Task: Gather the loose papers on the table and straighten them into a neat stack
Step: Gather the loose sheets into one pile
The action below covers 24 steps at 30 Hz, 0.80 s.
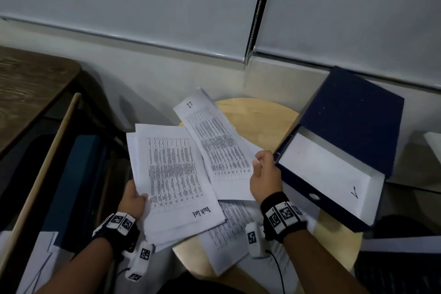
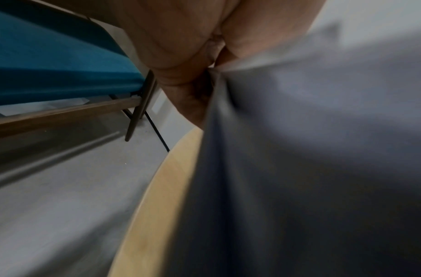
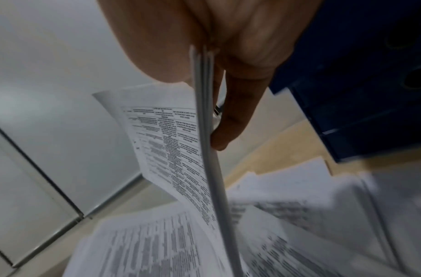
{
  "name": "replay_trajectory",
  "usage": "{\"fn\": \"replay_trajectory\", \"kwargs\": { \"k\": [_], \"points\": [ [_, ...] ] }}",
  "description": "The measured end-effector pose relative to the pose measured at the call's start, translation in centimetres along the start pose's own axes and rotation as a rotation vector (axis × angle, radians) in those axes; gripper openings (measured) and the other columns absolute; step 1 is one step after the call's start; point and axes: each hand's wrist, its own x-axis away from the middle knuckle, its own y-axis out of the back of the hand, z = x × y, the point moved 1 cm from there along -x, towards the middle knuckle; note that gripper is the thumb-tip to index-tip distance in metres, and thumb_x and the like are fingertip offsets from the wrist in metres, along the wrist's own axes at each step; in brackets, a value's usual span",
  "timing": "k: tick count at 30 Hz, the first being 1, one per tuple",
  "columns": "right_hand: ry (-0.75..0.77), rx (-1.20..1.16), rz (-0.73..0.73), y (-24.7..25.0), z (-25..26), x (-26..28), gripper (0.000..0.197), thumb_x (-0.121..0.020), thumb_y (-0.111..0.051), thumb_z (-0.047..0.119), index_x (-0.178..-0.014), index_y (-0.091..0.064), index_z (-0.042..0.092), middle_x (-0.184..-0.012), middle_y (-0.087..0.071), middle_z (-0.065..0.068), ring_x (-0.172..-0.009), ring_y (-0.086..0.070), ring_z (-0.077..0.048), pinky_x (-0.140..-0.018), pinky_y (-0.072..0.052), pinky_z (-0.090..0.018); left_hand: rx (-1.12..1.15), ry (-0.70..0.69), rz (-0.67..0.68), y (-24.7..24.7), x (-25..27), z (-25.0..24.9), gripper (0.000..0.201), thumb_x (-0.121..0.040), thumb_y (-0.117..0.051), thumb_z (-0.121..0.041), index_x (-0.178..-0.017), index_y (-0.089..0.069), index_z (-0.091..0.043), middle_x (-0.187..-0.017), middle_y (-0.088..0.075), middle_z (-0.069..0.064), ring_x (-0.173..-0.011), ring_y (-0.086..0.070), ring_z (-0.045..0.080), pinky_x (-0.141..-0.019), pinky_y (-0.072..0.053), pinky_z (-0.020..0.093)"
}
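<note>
My left hand [image 1: 136, 198] grips a thick bundle of printed papers [image 1: 174, 179] by its near left edge and holds it above the left rim of the round wooden table [image 1: 260, 117]. My right hand [image 1: 262, 169] pinches a thinner sheaf of printed sheets [image 1: 214, 138] at its right edge, thumb against fingers [image 3: 233, 120]; the sheaf slants up toward the wall. In the left wrist view the bundle [image 2: 299, 150] fills the right side under my palm. More printed sheets [image 1: 229, 234] lie on the table beneath both hands.
A dark blue lever-arch file [image 1: 346, 145] lies on the table's right side, touching distance from my right hand. A dark wooden table [image 1: 31, 86] and a chair with a teal seat [image 1: 76, 186] stand at the left. A white wall runs behind.
</note>
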Motion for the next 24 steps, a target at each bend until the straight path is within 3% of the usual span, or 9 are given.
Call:
{"fn": "replay_trajectory", "kwargs": {
  "k": [5,9,11,14,16,18,20,21,24],
  "points": [
    [0.113,-0.046,-0.072,3.1,4.3,0.0,0.016,-0.101,-0.041,0.014,-0.115,-0.048,0.017,-0.096,-0.066,-0.013,-0.082,-0.061,-0.030,-0.073,-0.052,-0.041,0.055,0.005,-0.032,0.0,-0.2,-0.5,0.022,-0.087,-0.053,0.000,-0.103,-0.046,-0.013,-0.101,-0.061,0.012,-0.094,-0.058,0.029,-0.086,-0.044,0.038],
    [0.154,-0.131,-0.150,6.5,6.2,-1.4,0.030,-0.100,-0.042,0.009,-0.126,-0.054,0.019,-0.107,-0.061,0.005,-0.094,-0.057,-0.017,-0.082,-0.043,-0.026,0.100,0.000,-0.041,-0.1,0.2,-0.8,0.024,-0.085,-0.053,0.000,-0.101,-0.047,-0.017,-0.100,-0.064,0.012,-0.095,-0.061,0.031,-0.089,-0.049,0.043],
    [0.128,-0.190,-0.152,7.6,6.1,-2.9,0.032,-0.099,-0.043,0.009,-0.124,-0.056,0.024,-0.114,-0.064,0.008,-0.103,-0.059,-0.015,-0.090,-0.045,-0.029,0.113,-0.007,-0.030,-0.2,0.2,-0.9,0.025,-0.085,-0.053,0.000,-0.101,-0.048,-0.018,-0.100,-0.065,0.011,-0.095,-0.061,0.031,-0.089,-0.049,0.044],
    [0.029,-0.244,-0.053,7.7,5.1,-4.4,0.028,-0.098,-0.045,0.012,-0.118,-0.057,0.027,-0.114,-0.067,0.002,-0.108,-0.062,-0.020,-0.097,-0.050,-0.040,0.150,-0.022,0.025,-0.6,0.5,-1.0,0.028,-0.081,-0.058,-0.004,-0.098,-0.050,-0.026,-0.098,-0.067,0.008,-0.095,-0.064,0.031,-0.090,-0.051,0.048],
    [-0.052,-0.249,0.065,6.8,4.4,-4.4,0.029,-0.098,-0.045,0.012,-0.122,-0.056,0.025,-0.121,-0.064,0.001,-0.117,-0.058,-0.020,-0.102,-0.047,-0.045,0.216,-0.072,0.068,-1.2,0.1,-0.5,0.042,-0.073,-0.076,-0.024,-0.107,-0.051,-0.021,-0.105,-0.066,0.010,-0.098,-0.063,0.029,-0.089,-0.051,0.046],
    [-0.148,-0.192,0.203,5.5,3.3,-3.4,0.034,-0.100,-0.043,0.010,-0.132,-0.050,0.019,-0.127,-0.056,0.003,-0.121,-0.052,-0.019,-0.105,-0.041,-0.037,0.286,-0.097,0.131,-1.5,0.6,-1.1,0.058,-0.066,-0.081,-0.042,-0.109,-0.051,-0.017,-0.115,-0.062,0.016,-0.105,-0.061,0.031,-0.091,-0.048,0.048],
    [-0.242,-0.095,0.341,3.3,1.1,-2.2,0.034,-0.100,-0.041,0.009,-0.133,-0.049,0.015,-0.125,-0.053,0.001,-0.116,-0.052,-0.022,-0.096,-0.039,-0.029,0.381,-0.108,0.165,-1.7,1.2,-2.1,0.026,-0.085,-0.063,0.001,-0.100,-0.052,-0.016,-0.116,-0.060,0.020,-0.110,-0.057,0.037,-0.094,-0.044,0.050],
    [-0.278,-0.051,0.392,2.0,-0.2,-1.5,0.032,-0.099,-0.041,0.009,-0.129,-0.050,0.014,-0.126,-0.056,-0.002,-0.113,-0.054,-0.023,-0.094,-0.041,-0.029,0.406,-0.086,0.192,-1.7,1.1,-2.3,0.036,-0.086,-0.050,0.017,-0.098,-0.051,-0.016,-0.112,-0.060,0.019,-0.112,-0.055,0.038,-0.096,-0.043,0.052],
    [-0.334,-0.029,0.446,-0.7,-3.2,0.5,0.029,-0.097,-0.041,0.011,-0.123,-0.053,0.014,-0.125,-0.062,-0.008,-0.110,-0.059,-0.026,-0.095,-0.047,-0.034,0.471,-0.097,0.293,-1.5,1.5,-3.0,0.041,-0.087,-0.039,0.025,-0.104,-0.049,-0.010,-0.106,-0.060,0.015,-0.101,-0.060,0.033,-0.082,-0.054,0.044]
  ]
}}
